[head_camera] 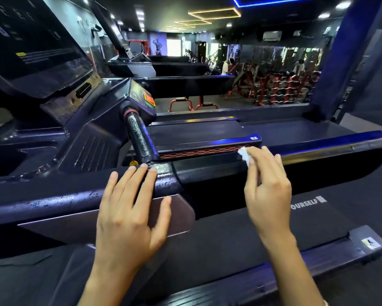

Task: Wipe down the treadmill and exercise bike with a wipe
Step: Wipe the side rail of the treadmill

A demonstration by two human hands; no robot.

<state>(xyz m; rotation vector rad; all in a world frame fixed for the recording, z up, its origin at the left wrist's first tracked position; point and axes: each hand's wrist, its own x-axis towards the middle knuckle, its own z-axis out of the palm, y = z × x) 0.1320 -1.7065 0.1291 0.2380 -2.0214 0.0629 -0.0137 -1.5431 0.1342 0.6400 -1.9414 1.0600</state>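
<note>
The person stands beside a dark treadmill (229, 244), looking across its side rail (53, 195), which runs left to right through the middle of the scene. The left hand (130, 208) lies released on that rail, palm down. Its fingers are straight and spread over the top edge, and the fingertips reach the scuffed, silvery patch where the rail meets the angled grip bar (139, 138). The thumb rests on the grey panel (176, 217) below the rail.

The right hand (267, 191) is further right along the same rail, grasping a crumpled white wipe (245, 154). The wipe shows past the fingertips and along the inner edge of the index finger. The thumb is tucked out of sight beneath. The wipe sits at the far edge of the rail, just in front of the red honeycomb strip (203, 151) on the neighbouring treadmill.

A small yellow tag (133, 163) hangs near the foot of the grip bar. At far left the treadmill console (31, 51) tilts upward, with an orange-red control panel (149, 100) to its right. Near right, the belt (263, 235) carries white lettering (307, 204), partly hidden by the right hand. Far right, red weight racks (274, 85) stand on the gym floor.
</note>
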